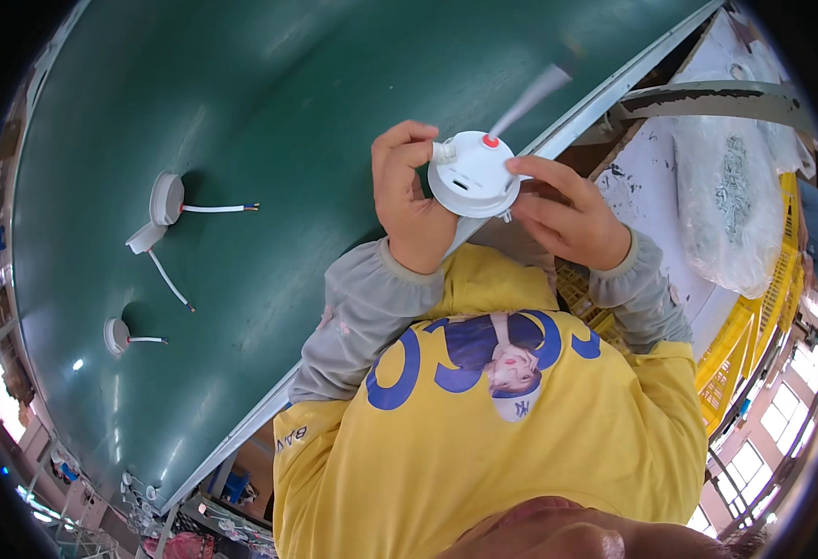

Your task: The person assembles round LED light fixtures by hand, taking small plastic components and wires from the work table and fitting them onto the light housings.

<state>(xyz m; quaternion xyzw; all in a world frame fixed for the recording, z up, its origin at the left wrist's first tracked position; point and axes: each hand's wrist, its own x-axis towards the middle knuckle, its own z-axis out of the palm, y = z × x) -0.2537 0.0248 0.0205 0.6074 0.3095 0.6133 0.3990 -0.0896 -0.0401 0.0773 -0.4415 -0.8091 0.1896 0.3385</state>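
Observation:
A round white plastic housing point(472, 177) is held up over the near edge of the green work surface. It has a dark slot in its face and a red grommet point(490, 142) near its far rim. From the grommet a white cable point(532, 98) sticks out toward the far right, its tip blurred. My left hand point(411, 200) grips the housing's left side, with the fingers at a small white knob point(443, 153) on the rim. My right hand point(572, 216) closes on the right rim, thumb and forefinger against it; some of its fingertips are hidden.
On the green surface point(278, 140) to the left lie several similar white housings point(167, 198) with short cables. A metal rail point(604, 98) borders it. At right, a clear plastic bag point(727, 200) of small metal parts rests on a white board, beside yellow crates point(744, 345) and a curved metal bar point(716, 101).

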